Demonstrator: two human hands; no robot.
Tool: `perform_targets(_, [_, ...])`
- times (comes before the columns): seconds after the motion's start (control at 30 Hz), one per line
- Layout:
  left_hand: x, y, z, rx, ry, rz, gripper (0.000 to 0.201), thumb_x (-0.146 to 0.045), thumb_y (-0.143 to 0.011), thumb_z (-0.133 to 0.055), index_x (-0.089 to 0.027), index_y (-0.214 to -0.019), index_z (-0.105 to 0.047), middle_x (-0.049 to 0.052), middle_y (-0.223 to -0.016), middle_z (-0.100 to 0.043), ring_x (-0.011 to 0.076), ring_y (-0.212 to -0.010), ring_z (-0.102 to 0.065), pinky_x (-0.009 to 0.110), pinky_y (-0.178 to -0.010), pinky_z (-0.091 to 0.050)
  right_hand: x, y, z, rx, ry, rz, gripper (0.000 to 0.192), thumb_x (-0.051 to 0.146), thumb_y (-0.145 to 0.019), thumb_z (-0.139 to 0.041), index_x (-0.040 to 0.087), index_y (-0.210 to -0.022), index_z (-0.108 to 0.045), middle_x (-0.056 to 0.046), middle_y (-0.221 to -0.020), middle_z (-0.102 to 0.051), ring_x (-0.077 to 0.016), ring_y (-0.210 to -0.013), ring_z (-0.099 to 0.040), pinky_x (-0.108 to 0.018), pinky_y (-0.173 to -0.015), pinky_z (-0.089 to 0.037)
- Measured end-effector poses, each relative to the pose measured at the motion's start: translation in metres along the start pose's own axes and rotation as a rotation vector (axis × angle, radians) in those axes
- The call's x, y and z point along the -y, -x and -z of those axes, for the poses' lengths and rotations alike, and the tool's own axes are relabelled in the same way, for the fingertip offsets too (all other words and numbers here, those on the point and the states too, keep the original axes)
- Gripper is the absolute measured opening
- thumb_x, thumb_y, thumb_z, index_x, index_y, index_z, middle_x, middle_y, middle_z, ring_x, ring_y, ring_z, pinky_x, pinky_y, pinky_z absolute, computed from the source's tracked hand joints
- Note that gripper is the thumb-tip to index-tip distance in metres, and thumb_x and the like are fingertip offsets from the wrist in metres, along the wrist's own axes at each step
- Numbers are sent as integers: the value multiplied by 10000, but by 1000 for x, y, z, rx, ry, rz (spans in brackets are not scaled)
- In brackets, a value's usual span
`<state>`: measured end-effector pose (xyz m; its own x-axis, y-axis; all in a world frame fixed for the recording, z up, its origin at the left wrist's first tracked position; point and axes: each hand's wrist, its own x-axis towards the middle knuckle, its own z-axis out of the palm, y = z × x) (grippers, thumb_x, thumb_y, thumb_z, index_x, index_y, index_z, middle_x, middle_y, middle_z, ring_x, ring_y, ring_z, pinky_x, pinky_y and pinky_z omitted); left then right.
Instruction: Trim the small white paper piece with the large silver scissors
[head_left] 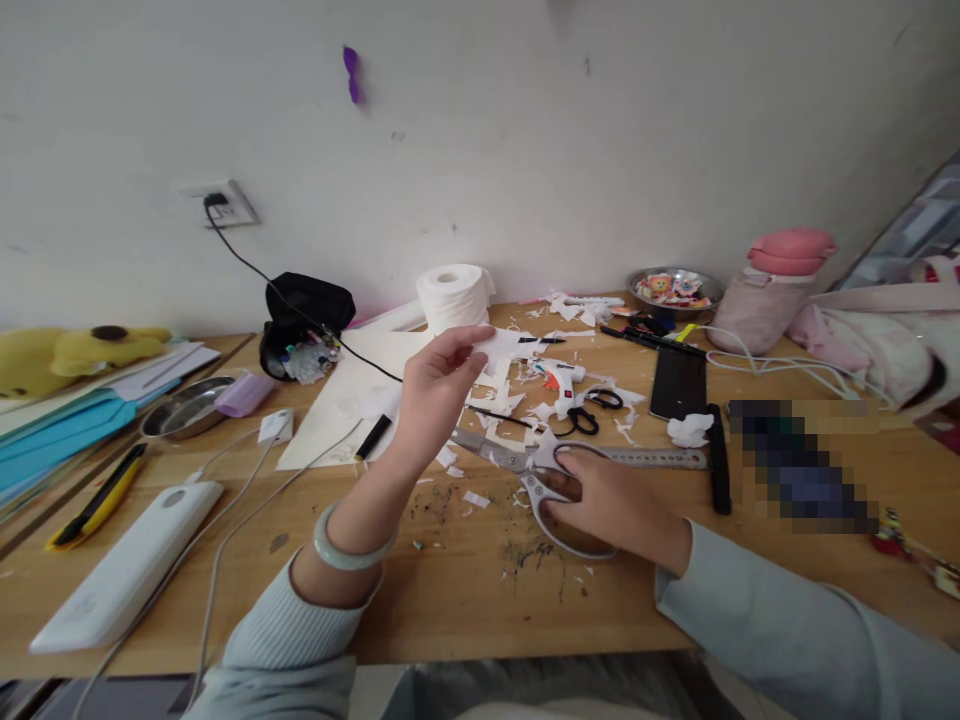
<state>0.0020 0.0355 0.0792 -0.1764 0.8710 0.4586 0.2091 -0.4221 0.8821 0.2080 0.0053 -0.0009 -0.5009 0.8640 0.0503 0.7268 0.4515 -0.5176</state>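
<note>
My left hand (444, 385) is raised over the middle of the table, thumb and fingers pinched on a small piece of white paper (504, 347). Lower and to the right, my right hand (607, 495) has its fingers in the grey handles of large scissors (517, 460). The scissors' blades point left and partly pass behind my left forearm, so their tips are hidden. Around both hands lie many white paper scraps (476, 499). Beyond the scissors are a white glue gun (564, 384) and a smaller pair of black-handled scissors (579, 420).
A metal ruler (660, 457), a phone (679, 382) and a black bar (719, 460) lie to the right. Behind stand a paper roll (452, 295) and a pink bottle (772, 300). On the left are a yellow cutter (97, 500), a white power bank (127, 565) and trailing cables.
</note>
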Motion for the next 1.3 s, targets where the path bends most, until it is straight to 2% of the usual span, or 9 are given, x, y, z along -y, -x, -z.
perform_targets(0.2, [-1,2,-2,37,-48,-9,268,-163,-727,-601,-189,-982,-682,25,-857,-666,107,-668,-534,254,-636,-455,-7,-1,-8,9,41,53,299,406,-739,-572,170,-920,-594,-113,-1043,-608,-225,-933,-558,-316,-774,-401])
perform_targets(0.33, [-3,3,-2,39,-58,0,295,-139,-738,-560,-202,-1000,-679,2,-754,-641,106,-642,-520,253,-640,-446,-10,-4,-9,-7,77,32,337,425,-785,-522,150,-969,-583,-136,-1071,-604,-238,-959,-564,-345,-821,-415])
perform_targets(0.63, [7,17,-15,114,-33,72,299,-144,-758,-494,-189,-1007,-656,57,-1058,-658,111,-689,-571,295,-739,-487,-6,0,-5,-83,197,115,361,437,-800,-525,139,-987,-609,-148,-1035,-626,-268,-991,-554,-408,-866,-432])
perform_targets(0.77, [18,33,-14,158,-72,91,304,-152,-765,-485,-197,-1014,-653,61,-1114,-637,125,-760,-582,288,-750,-484,-12,15,10,-159,131,237,299,376,-863,-442,187,-1027,-605,-106,-1026,-644,-221,-956,-575,-385,-852,-449])
perform_targets(0.87, [27,41,-4,107,-88,137,299,-159,-754,-496,-191,-1007,-653,58,-1093,-638,112,-712,-568,281,-738,-474,-38,39,30,-384,118,278,236,230,-853,-434,214,-1025,-595,-73,-954,-669,-187,-912,-596,-353,-824,-465])
perform_targets(0.97, [39,45,9,26,-106,223,308,-173,-723,-523,-181,-1000,-657,32,-899,-665,118,-676,-553,269,-697,-455,-79,70,53,-700,284,158,170,194,-808,-457,218,-863,-616,-69,-811,-669,-205,-848,-610,-371,-802,-470])
perform_targets(1.03, [48,46,14,-16,-99,264,331,-191,-716,-530,-172,-1022,-656,-1,-704,-624,126,-648,-534,263,-666,-436,-108,90,66,-801,404,64,137,206,-790,-469,204,-810,-605,-90,-774,-668,-218,-799,-614,-372,-782,-474])
perform_targets(1.17, [58,49,16,-66,-85,326,373,-182,-703,-514,-166,-1047,-656,-22,-607,-576,130,-635,-538,267,-671,-432,-151,117,84,-829,551,-48,134,252,-778,-461,206,-761,-585,-104,-716,-670,-222,-692,-603,-360,-710,-471])
perform_targets(1.3, [57,54,14,-33,-173,286,344,-182,-725,-499,-180,-1034,-649,28,-878,-675,152,-772,-594,311,-802,-449,-165,122,89,-771,528,0,135,232,-772,-472,207,-733,-599,-91,-696,-663,-206,-689,-605,-336,-709,-465])
